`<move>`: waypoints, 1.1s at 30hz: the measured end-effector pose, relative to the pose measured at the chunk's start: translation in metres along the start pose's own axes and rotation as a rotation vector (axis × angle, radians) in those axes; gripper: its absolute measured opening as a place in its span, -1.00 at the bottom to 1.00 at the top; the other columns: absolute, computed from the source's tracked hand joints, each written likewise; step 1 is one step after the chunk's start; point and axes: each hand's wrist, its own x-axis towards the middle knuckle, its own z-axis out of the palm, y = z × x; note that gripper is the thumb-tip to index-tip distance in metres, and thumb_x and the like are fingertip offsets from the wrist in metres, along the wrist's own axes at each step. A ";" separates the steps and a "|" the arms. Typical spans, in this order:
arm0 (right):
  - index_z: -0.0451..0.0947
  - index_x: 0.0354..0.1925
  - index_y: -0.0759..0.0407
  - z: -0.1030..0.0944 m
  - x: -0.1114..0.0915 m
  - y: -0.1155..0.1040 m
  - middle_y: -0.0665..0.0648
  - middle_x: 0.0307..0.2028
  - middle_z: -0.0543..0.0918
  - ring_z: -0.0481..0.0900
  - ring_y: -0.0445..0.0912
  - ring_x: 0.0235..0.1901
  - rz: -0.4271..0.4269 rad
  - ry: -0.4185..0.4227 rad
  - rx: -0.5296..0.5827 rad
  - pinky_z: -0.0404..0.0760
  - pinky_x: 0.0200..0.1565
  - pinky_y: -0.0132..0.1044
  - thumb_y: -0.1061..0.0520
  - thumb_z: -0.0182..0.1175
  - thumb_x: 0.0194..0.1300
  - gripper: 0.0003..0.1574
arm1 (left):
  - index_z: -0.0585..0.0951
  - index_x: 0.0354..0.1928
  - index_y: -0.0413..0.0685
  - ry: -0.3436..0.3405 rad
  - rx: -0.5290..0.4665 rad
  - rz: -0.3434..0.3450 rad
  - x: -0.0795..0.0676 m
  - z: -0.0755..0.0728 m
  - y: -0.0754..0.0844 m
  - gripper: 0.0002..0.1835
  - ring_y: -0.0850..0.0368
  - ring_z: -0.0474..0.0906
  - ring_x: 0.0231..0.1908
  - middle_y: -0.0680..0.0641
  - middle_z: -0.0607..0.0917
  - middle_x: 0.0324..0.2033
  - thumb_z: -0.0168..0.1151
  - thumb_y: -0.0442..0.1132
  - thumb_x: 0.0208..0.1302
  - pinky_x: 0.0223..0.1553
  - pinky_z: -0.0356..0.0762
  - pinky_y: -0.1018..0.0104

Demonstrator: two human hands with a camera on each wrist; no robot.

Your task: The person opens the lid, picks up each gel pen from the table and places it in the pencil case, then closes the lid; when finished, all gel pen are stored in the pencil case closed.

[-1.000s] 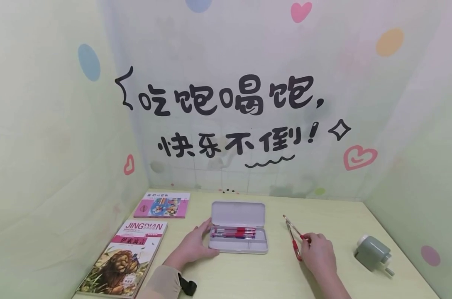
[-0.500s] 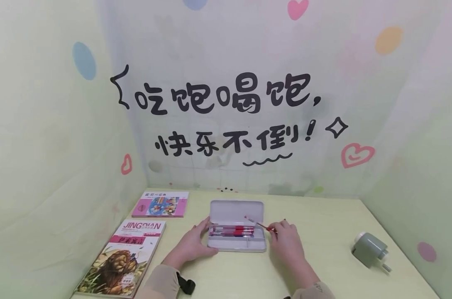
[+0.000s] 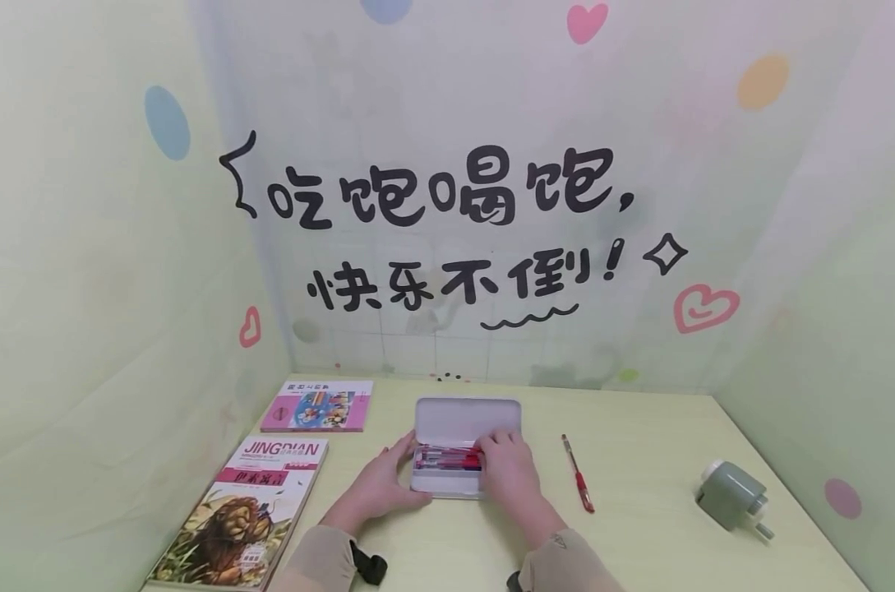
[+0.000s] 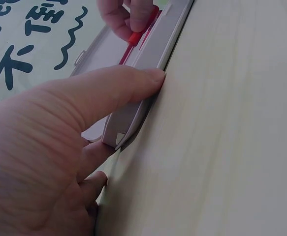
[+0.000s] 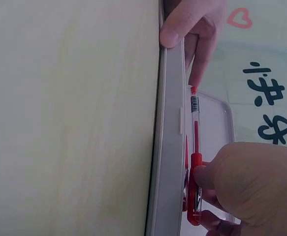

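In the head view an open white pencil case (image 3: 447, 418) stands at mid-table, its lid raised at the back. Several red and dark pens (image 3: 440, 462) lie in its rear compartment. My left hand (image 3: 380, 487) holds the case by its left end, thumb on the front wall and fingers toward the back, as the left wrist view shows too. My right hand (image 3: 512, 470) is over the right half of the case and covers part of it. Between thumb and fingers it pinches a clear-barrelled red pen (image 5: 196, 135), held lengthwise just above the compartment.
Another red pen (image 3: 580, 478) lies on the table right of the case. Farther right is a grey-green pencil sharpener (image 3: 733, 496) with a crank. At the left lie a lion-cover book (image 3: 240, 514) and a smaller pink book (image 3: 317, 405). Fabric walls enclose the table.
My right hand has picked up one of two red pens right of the case and carried it left over the compartment. The other pen stays on the table. My left hand keeps its hold.
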 end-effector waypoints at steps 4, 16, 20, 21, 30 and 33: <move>0.76 -0.16 -0.02 0.005 0.005 -0.010 0.08 -0.08 0.70 0.51 0.05 0.00 -0.018 -0.022 -0.051 0.65 0.16 0.00 0.19 0.46 0.37 -0.88 | 0.16 0.78 0.03 0.001 -0.004 -0.005 0.000 0.000 0.001 0.40 -0.58 0.09 0.67 -0.05 0.54 0.59 0.80 0.09 -0.06 0.68 0.06 -0.55; 0.77 -0.15 0.00 0.005 0.009 -0.018 0.10 -0.06 0.69 0.54 0.08 0.01 0.046 -0.065 -0.025 0.64 0.19 0.05 0.25 0.50 0.27 -0.78 | 0.15 0.78 0.02 -0.004 0.006 0.004 0.000 0.000 0.003 0.39 -0.57 0.11 0.67 -0.07 0.55 0.58 0.79 0.10 -0.05 0.69 0.05 -0.53; 0.79 -0.12 0.00 0.004 0.008 -0.019 0.11 -0.05 0.70 0.56 0.09 0.02 0.063 -0.064 -0.025 0.64 0.20 0.04 0.26 0.49 0.27 -0.77 | 0.15 0.78 0.01 -0.003 0.001 0.003 0.000 -0.001 0.003 0.39 -0.57 0.11 0.68 -0.05 0.54 0.59 0.79 0.09 -0.05 0.69 0.06 -0.53; 0.80 -0.12 -0.01 0.004 0.008 -0.019 0.11 -0.05 0.70 0.56 0.09 0.02 0.063 -0.063 -0.027 0.64 0.20 0.04 0.25 0.48 0.28 -0.78 | 0.15 0.78 0.01 -0.003 -0.001 0.003 0.000 -0.001 0.003 0.39 -0.56 0.11 0.68 -0.04 0.54 0.59 0.79 0.09 -0.05 0.69 0.05 -0.52; 0.81 -0.01 -0.01 -0.001 0.006 -0.014 0.09 -0.01 0.70 0.53 0.07 0.05 0.086 -0.037 0.017 0.65 0.14 0.02 0.16 0.40 0.47 -0.83 | 0.15 0.78 0.01 -0.002 0.003 -0.012 0.000 -0.001 0.004 0.40 -0.59 0.10 0.67 -0.06 0.53 0.60 0.80 0.10 -0.06 0.68 0.07 -0.55; 0.79 0.01 0.00 -0.007 0.002 -0.003 0.09 -0.02 0.71 0.54 0.07 0.02 0.084 0.016 0.037 0.67 0.03 0.01 0.14 0.39 0.48 -0.83 | 0.14 0.78 -0.01 -0.003 0.006 -0.008 0.000 -0.001 0.004 0.40 -0.57 0.10 0.68 -0.05 0.53 0.60 0.79 0.09 -0.06 0.69 0.05 -0.53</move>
